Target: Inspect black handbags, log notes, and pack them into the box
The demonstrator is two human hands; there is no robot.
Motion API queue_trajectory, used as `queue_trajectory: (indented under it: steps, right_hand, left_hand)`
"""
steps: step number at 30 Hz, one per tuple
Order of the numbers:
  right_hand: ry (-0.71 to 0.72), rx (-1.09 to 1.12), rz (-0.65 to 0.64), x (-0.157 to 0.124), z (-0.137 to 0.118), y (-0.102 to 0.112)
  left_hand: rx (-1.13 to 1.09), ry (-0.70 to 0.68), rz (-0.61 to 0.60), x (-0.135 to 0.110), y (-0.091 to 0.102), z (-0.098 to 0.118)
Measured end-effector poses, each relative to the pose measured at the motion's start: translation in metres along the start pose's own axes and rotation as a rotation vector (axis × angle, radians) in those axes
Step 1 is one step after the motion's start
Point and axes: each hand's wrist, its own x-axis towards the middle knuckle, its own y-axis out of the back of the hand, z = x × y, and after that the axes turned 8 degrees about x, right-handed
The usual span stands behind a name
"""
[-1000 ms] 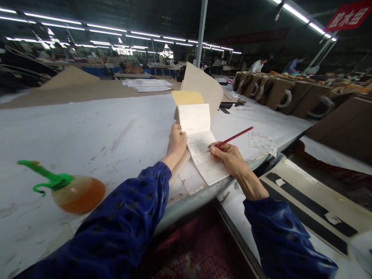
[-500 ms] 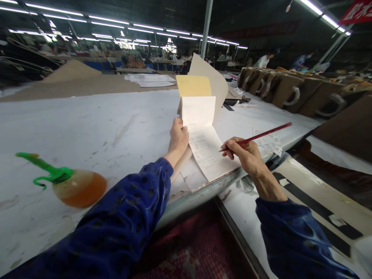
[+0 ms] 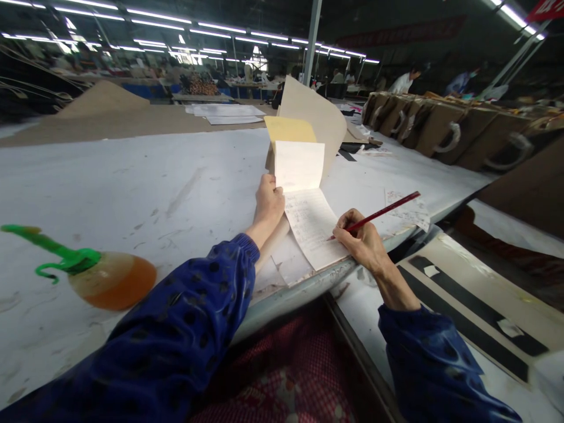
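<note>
An open notebook (image 3: 311, 226) with handwriting on its lower page lies at the front edge of the white-topped table. My left hand (image 3: 269, 202) is closed on the notebook's left side near the fold, its thumb by the upper page. Between the fingers of my right hand (image 3: 363, 241) is a dark red pencil (image 3: 388, 208), slanting up to the right. Its tip meets the lower part of the written page, as far as I can see. Behind the notebook stand a yellow sheet (image 3: 291, 129) and a large curved beige sheet (image 3: 312, 114).
A squeeze bottle (image 3: 117, 279) of orange liquid with a green spout lies at the left. Brown panels with white handles (image 3: 445, 129) line the right side. A written paper slip (image 3: 408, 208) is near the table edge. People work in the background.
My right hand has moved left and slightly down, bringing the pencil tip to the page. My left hand keeps its hold on the notebook. The view has shifted slightly.
</note>
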Motion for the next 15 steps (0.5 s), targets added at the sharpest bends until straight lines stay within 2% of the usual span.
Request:
queue_trajectory:
  steps: [15]
  right_hand:
    - [0.018, -0.082, -0.048, -0.0014, -0.0036, -0.0041]
  left_hand:
    - [0.024, -0.027, 0.001, 0.0053, -0.0046, -0.0083]
